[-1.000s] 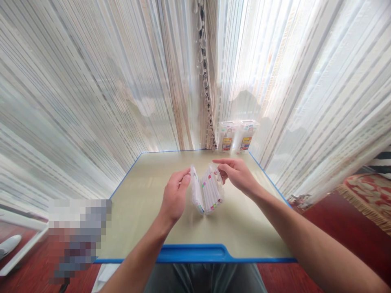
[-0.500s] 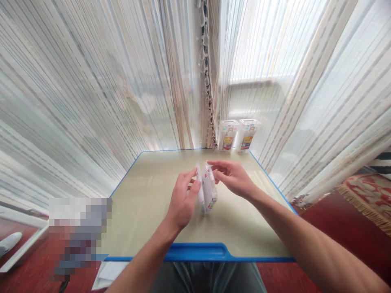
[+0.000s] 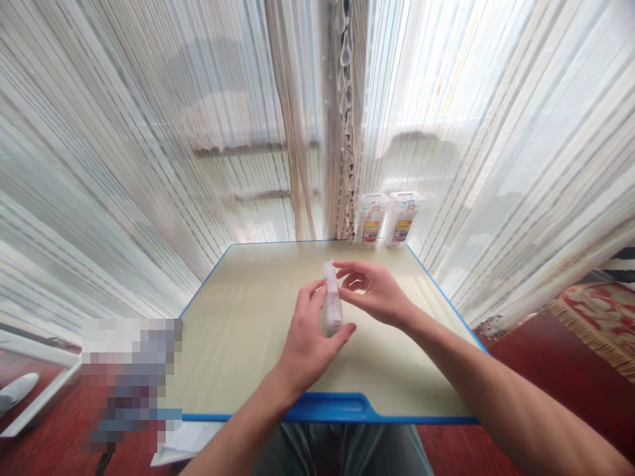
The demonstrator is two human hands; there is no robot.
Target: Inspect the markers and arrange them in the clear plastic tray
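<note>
A slim, clear plastic case (image 3: pixel 333 297) stands up edge-on over the middle of the tabletop, slightly blurred. My left hand (image 3: pixel 313 330) cups its left side and lower end, with the thumb stretched out near the bottom. At the case's right side, my right hand (image 3: pixel 372 291) has its fingertips on the upper part, index finger at the top and thumb lower down. What lies inside the case cannot be made out.
Two clear plastic containers (image 3: pixel 371 221) with yellow, red and blue labels stand at the table's back right. The pale tabletop (image 3: pixel 238 317) has a blue rim and a blue tray slot (image 3: pixel 327 406) in front. Striped string curtains (image 3: pixel 238 132) hang behind. A fringed, patterned cover (image 3: pixel 600 317) is at right.
Two clear plastic pieces that stood apart between my hands are now together as one slim case. My left thumb has moved off toward the lower end.
</note>
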